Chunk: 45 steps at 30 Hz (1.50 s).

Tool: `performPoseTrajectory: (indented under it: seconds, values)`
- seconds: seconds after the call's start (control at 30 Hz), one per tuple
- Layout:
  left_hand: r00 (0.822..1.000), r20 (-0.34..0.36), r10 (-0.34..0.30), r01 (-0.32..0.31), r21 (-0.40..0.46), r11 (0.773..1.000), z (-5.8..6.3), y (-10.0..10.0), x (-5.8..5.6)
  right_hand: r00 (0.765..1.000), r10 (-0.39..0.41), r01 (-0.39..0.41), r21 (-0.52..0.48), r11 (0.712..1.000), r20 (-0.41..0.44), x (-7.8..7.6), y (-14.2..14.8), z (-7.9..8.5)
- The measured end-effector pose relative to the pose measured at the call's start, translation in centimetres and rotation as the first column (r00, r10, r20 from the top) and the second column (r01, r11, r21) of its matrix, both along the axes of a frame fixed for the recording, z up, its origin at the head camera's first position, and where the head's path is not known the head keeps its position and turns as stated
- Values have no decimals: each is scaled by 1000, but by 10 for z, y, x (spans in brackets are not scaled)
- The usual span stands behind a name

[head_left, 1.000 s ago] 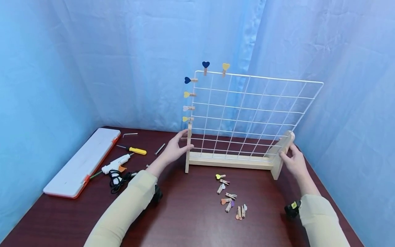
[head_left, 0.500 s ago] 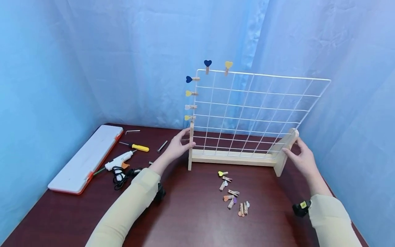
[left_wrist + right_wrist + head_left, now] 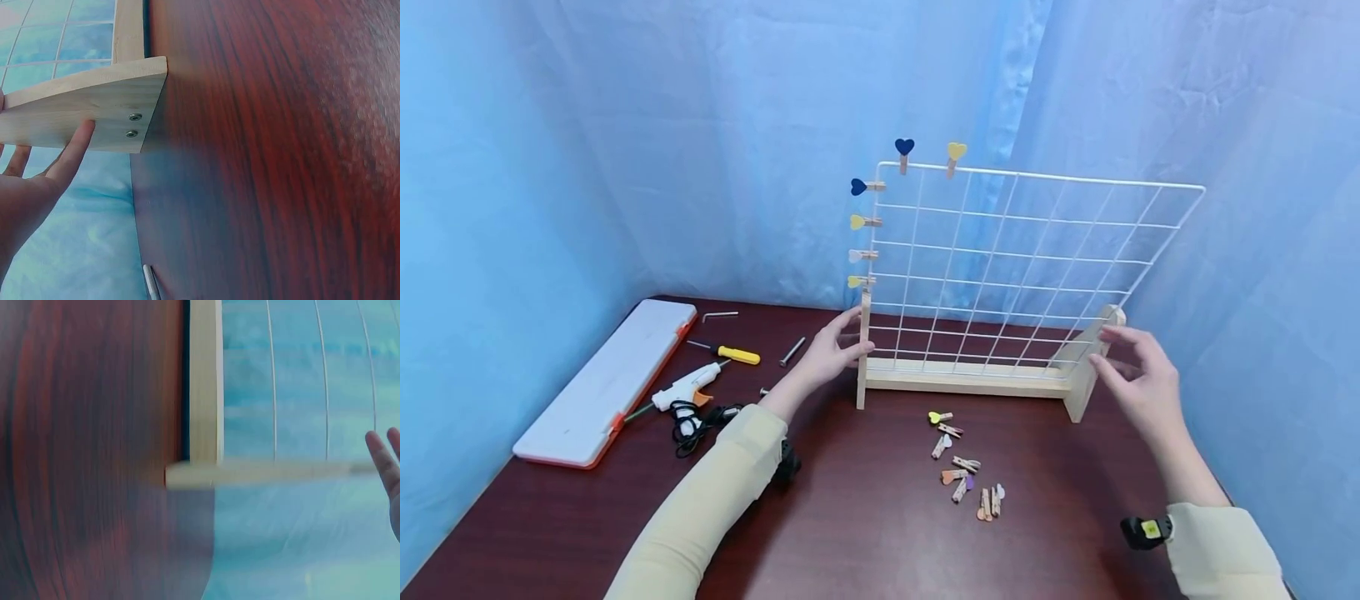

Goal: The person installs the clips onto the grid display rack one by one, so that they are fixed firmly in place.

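A white wire grid (image 3: 992,242) leans back in a pale wooden stand (image 3: 966,381). Small heart-topped clothespins, one of them a yellow-heart clothespin (image 3: 956,157), are clipped on its left side and top edge. My left hand (image 3: 829,348) holds the stand's left side panel (image 3: 75,103), thumb against the panel near two screw heads (image 3: 134,117). Beside the right side panel (image 3: 1088,367), my right hand (image 3: 1138,379) has its thumb and fingers spread, fingertips close to the wood. Several loose clothespins (image 3: 961,488) lie on the table in front of the stand.
On the dark red table (image 3: 865,517), at the left, lie a white case (image 3: 606,379) with orange edging, a glue gun (image 3: 685,387) with a black cord, a yellow-handled screwdriver (image 3: 739,356), a hex key (image 3: 720,314) and a bolt (image 3: 792,351). Blue curtains (image 3: 760,150) hang behind.
My right hand has eased off the right side panel, its fingers opening and shifting right. The left hand stays at its panel. The whole view shifts slightly.
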State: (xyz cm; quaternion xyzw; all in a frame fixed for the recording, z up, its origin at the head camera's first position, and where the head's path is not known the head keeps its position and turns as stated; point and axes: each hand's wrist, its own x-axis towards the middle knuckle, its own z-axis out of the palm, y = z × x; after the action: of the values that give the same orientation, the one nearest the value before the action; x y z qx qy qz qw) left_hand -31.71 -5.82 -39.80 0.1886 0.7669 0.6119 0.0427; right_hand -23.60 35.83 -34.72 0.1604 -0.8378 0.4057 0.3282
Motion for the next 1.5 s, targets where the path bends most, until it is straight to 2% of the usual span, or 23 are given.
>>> performPoseTrajectory:
  seconds: [0.07, 0.13, 0.2, 0.3, 0.4, 0.53, 0.73, 0.87, 0.97, 1.07, 1.13, 1.33, 1.4, 1.5]
  values:
    - [1000, -6, -10, 10, 3, 1000, 5, -1, 4, 998, 62, -63, 68, 996, 15, -1, -12, -5]
    - [1000, -13, -14, 14, 2, 1000, 6, -1, 5, 993, 106, -113, 168, 979, 46, -4, -24, -12]
    - [1000, -23, -12, 12, -3, 1000, 4, -1, 4, 985, 149, -166, 267, 949, 83, -7, -38, -22]
    - [1000, -29, -2, 1, -16, 1000, -5, -1, -3, 968, 207, -247, 384, 890, 143, -12, -59, -38]
    - [999, -33, 6, -7, -28, 1000, -14, -1, -10, 936, 271, -345, 419, 840, 226, -18, -78, -55]
    - [999, -44, 11, -12, -15, 1000, -17, 0, -11, 891, 308, -439, 458, 773, 334, -31, -101, -72]
    - [1000, -22, -2, 2, -1, 1000, -5, 1, -1, 836, 294, -526, 526, 668, 463, -49, -125, -84]
    - [1000, -15, -15, 15, 0, 1000, 4, 1, 7, 818, 294, -559, 564, 607, 495, -54, -133, -89]
    - [1000, -14, -11, 11, -2, 1000, 7, 0, 9, 814, 313, -572, 585, 575, 489, -57, -138, -90]
    - [1000, -16, -10, 10, -2, 1000, 7, 0, 9, 803, 333, -588, 568, 576, 494, -58, -140, -91]
    - [1000, -20, -11, 11, 0, 1000, 7, 0, 9, 791, 334, -600, 542, 589, 513, -58, -140, -90]
    - [1000, -25, -11, 11, 14, 1000, 6, 0, 5, 802, 274, -567, 530, 631, 531, -58, -139, -84]
    - [1000, -29, -4, 4, 13, 1000, -2, 0, 0, 803, 271, -560, 514, 650, 531, -55, -138, -77]
    - [999, -35, 13, -13, 7, 1000, -14, 0, -7, 793, 298, -560, 444, 699, 531, -49, -139, -61]
